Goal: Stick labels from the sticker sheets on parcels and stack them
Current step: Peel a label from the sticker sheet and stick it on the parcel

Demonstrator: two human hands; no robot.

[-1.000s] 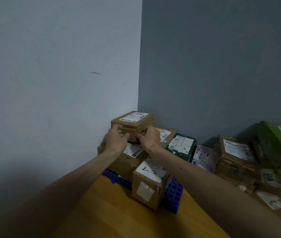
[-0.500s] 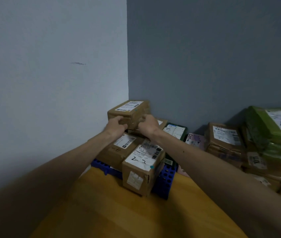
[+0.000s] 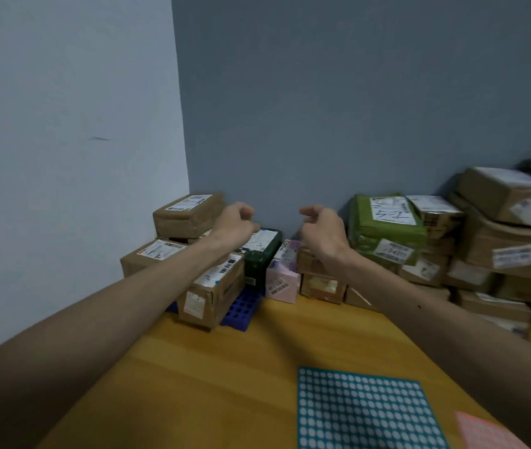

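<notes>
Two hands (image 3: 233,223) (image 3: 321,230), two sticker sheets (image 3: 364,413) (image 3: 484,432)

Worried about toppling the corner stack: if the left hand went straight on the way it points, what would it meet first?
Likely the grey back wall: the left hand points just right of the top brown parcel, above the dark green parcel. Depth is unclear.
</notes>
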